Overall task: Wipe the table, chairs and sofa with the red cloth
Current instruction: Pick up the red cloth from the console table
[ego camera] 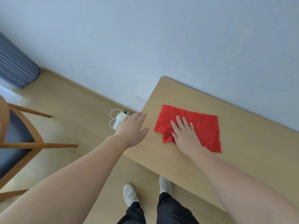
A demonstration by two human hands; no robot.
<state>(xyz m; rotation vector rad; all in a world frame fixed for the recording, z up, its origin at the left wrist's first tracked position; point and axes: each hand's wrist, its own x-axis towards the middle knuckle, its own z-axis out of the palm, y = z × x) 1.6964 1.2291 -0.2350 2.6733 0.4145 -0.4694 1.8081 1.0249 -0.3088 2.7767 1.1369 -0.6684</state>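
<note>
The red cloth (200, 126) lies spread flat on the light wooden table (242, 159), near the table's left end, with its near-left corner folded under. My right hand (184, 133) presses flat on the cloth's left part, fingers straight and spread. My left hand (132, 128) is held open at the table's left edge, fingers straight, holding nothing. A wooden chair (17, 141) with a dark seat stands at the far left of the view.
The table stands against a pale wall (161, 38). On the floor left of it lie a white object with looped cables (117, 118) and, above that, a wall socket (140, 99). A grey curtain (14, 65) hangs at the upper left. My feet (147, 189) stand at the table's near edge.
</note>
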